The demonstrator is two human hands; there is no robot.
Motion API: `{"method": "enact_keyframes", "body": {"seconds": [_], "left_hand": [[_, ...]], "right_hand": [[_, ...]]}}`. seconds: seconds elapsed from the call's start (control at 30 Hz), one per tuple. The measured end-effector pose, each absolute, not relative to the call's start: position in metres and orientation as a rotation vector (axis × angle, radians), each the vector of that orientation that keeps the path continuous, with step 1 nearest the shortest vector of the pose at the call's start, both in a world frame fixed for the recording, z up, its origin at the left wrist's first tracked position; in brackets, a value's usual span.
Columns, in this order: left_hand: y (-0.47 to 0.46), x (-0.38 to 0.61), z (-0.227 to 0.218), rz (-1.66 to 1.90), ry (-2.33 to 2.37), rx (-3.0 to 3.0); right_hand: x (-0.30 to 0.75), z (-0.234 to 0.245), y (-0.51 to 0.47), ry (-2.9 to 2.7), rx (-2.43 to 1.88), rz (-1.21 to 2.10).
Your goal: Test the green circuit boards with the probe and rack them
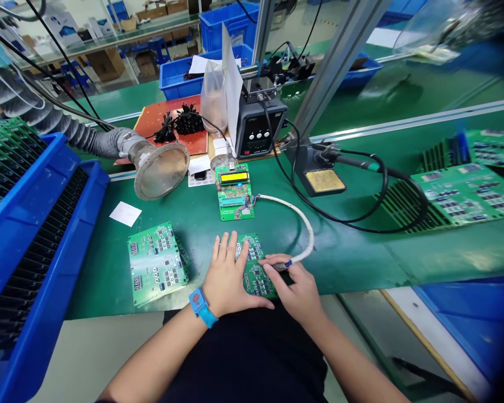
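Observation:
My left hand (231, 274) lies flat with spread fingers on a green circuit board (258, 274), a blue wrist strap (202, 308) around its wrist. My right hand (296, 288) pinches a small blue-tipped connector (286, 264) against the board's right edge. The connector ends a white sleeved cable (306, 221) that runs up to a green test board with a yellow LCD (234, 190). Left of my hands, a stack of green circuit boards (154, 264) lies on the green bench mat (340, 260).
A blue tray of stacked boards (33, 212) stands at the left, with a fume extractor hood (162, 169) beyond it. Ahead are a soldering station (260, 126) and an iron stand (324, 180). More boards (466, 193) lie at the right. Blue bins (204, 73) stand behind.

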State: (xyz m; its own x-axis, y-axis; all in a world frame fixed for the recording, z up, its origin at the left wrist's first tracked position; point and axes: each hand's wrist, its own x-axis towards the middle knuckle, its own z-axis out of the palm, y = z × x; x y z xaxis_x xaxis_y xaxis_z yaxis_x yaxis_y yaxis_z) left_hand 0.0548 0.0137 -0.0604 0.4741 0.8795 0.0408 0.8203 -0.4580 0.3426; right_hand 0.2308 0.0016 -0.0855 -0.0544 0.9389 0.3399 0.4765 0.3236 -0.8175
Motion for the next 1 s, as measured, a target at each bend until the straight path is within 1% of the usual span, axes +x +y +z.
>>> {"method": "enact_keyframes", "body": {"seconds": [1.0], "left_hand": [[0.0131, 0.0545, -0.0605, 0.336, 1.445, 2.417]], "right_hand": [[0.2310, -0.0834, 0.0016, -1.662, -1.350, 0.644]]}}
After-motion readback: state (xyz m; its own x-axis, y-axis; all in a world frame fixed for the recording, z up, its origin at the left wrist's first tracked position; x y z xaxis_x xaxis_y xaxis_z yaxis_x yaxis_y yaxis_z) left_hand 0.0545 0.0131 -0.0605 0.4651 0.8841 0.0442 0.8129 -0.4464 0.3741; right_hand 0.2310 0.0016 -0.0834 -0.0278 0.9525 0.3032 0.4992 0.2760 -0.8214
